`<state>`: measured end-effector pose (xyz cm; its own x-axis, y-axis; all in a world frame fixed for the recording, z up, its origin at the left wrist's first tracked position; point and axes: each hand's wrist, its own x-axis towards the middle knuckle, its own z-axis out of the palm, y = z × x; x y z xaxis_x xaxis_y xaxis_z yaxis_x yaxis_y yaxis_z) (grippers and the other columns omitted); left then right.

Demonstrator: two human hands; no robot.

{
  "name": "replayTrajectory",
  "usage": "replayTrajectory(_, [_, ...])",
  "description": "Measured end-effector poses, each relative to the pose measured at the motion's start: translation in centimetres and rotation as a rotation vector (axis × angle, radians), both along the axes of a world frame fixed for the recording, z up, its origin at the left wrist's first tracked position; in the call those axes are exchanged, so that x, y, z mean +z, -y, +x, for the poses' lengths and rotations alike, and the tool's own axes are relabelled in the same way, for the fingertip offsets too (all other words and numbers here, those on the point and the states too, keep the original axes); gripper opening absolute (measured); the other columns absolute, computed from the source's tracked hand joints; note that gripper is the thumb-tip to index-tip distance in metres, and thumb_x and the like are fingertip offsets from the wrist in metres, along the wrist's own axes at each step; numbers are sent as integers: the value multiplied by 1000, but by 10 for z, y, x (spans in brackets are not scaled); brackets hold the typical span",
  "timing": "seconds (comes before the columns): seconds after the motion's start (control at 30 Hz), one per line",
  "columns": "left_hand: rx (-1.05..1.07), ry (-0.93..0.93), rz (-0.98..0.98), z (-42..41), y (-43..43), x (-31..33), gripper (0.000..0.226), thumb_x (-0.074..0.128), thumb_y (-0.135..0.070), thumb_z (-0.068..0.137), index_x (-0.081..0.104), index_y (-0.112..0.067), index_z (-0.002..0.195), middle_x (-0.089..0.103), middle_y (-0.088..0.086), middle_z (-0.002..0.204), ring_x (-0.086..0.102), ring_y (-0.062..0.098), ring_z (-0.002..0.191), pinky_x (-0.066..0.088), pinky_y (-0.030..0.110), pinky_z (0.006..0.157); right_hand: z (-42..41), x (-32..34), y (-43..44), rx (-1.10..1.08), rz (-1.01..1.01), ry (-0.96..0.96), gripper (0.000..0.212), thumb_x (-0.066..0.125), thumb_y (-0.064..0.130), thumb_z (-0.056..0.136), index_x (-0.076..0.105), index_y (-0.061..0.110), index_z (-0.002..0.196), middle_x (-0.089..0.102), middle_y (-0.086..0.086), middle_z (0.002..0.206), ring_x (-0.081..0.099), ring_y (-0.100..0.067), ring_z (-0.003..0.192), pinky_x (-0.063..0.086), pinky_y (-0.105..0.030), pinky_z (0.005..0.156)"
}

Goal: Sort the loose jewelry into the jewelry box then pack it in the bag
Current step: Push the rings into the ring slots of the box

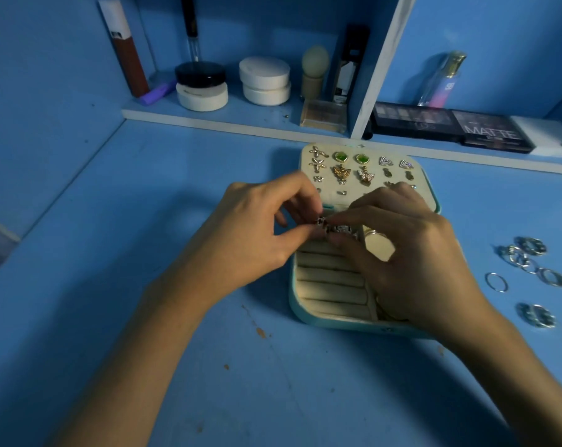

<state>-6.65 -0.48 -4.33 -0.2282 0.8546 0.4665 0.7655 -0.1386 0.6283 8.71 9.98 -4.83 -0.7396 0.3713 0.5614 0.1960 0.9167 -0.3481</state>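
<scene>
Our left grip [257, 227] and right grip [411, 253] both pinch a small dark-and-silver studded ring [321, 221] just above the top cream roll of the open teal jewelry box [300, 312] on the blue counter [144, 317]. We judge it could slip between rolls, or sit loose if pressed in askew. Loose silver rings [524, 256] lie at right, one cut off at the frame's edge. Our right grip hides the side compartments, and no bag shows.

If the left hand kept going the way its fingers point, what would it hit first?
Probably the right hand: its fingertips meet the left hand at a ring over the jewelry box.
</scene>
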Motion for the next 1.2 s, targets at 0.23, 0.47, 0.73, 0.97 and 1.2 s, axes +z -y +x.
replayTrajectory(0.23, [-15,143,-39,4,1,5,28,80,-18,72,55,-16,84,66,-9,78,65,1,73,54,18,71,-2,5,5,82,-43,-8,25,70,13,75,72,14,100,40,33,86,40,5,79,31,3,76])
replayTrajectory(0.47, [34,-110,-92,-5,5,1,26,53,-39,76,72,-22,75,54,-12,74,43,3,72,30,8,63,-2,6,-1,19,-70,-57,22,69,13,75,73,13,97,48,24,79,45,0,74,35,-2,73])
replayTrajectory(0.73, [-25,-161,-281,-2,9,5,31,42,-42,68,68,-27,59,44,-9,59,41,10,70,39,30,58,-5,6,0,73,-86,15,23,68,13,75,74,17,96,48,29,80,46,1,77,34,0,75])
replayTrajectory(0.97, [-62,-141,-353,-2,9,7,18,50,-34,70,65,-28,61,41,-7,56,40,9,66,29,24,57,-6,4,0,114,-2,33,22,68,10,74,74,11,95,67,3,79,50,-10,77,39,-11,71])
replayTrajectory(1.2, [-93,-128,-335,-7,9,3,37,41,-44,67,61,-16,54,46,-7,62,41,8,65,28,20,56,-14,-2,1,136,133,68,15,66,2,70,74,6,82,62,-10,72,55,-31,71,39,-32,66])
